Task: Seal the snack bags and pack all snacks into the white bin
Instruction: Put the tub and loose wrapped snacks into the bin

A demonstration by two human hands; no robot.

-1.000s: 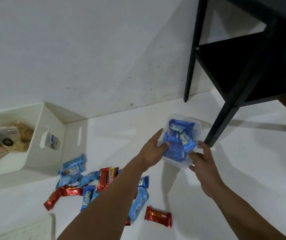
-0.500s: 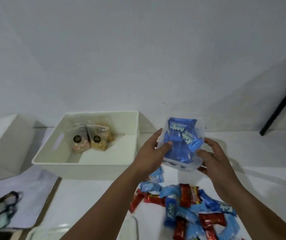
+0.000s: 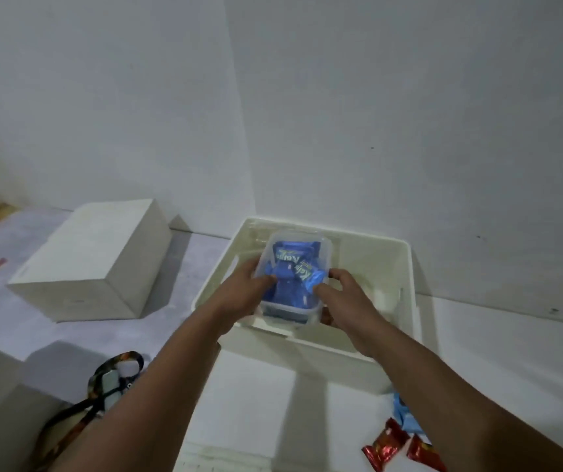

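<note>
A clear plastic container (image 3: 275,306) packed with blue snack wrappers (image 3: 292,272) is held inside the white bin (image 3: 406,284), low over its floor. My left hand (image 3: 239,296) grips the container's left side, thumb across the top. My right hand (image 3: 344,301) grips its right side. The container hides the snack bags in the bin. Two red wrapped snacks (image 3: 384,446) and a blue one (image 3: 406,417) lie on the white surface at the lower right, beside my right forearm.
A closed white box (image 3: 93,264) stands left of the bin. A dark lanyard with a badge (image 3: 103,393) lies at the lower left. White walls meet in a corner right behind the bin.
Both hands have carried the container leftward from beside the black table, over the snack pile and down into the white bin. The view has turned left with them.
</note>
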